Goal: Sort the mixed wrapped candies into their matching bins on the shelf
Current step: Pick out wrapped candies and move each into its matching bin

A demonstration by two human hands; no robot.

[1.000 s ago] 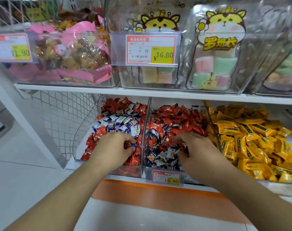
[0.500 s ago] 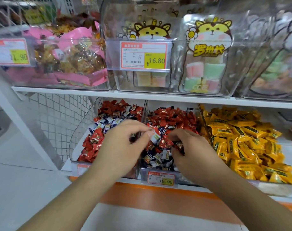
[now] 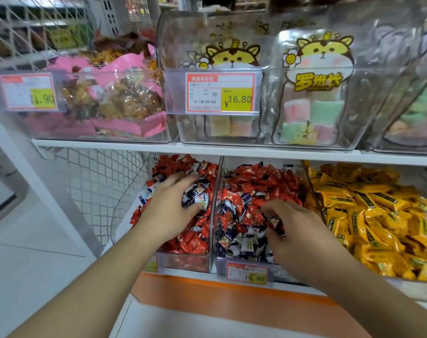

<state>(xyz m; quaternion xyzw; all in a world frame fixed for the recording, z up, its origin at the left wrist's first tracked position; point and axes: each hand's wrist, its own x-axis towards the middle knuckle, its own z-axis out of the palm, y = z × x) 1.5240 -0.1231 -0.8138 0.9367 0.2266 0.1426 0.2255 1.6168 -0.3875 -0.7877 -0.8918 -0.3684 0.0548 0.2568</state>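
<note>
carefully now: left hand pinching blue candies in the left bin, right hand pinching a red candy, maybe dropping them in the wrong bin.

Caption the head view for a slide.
Left hand and right hand sort wrapped candies in shelf bins.

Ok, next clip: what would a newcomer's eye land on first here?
Two bare hands in the lower-shelf bins: the left hand among the left bin's red and blue-white candies, the right hand pinching a red candy over the middle bin. Next, the yellow packets at right.
</note>
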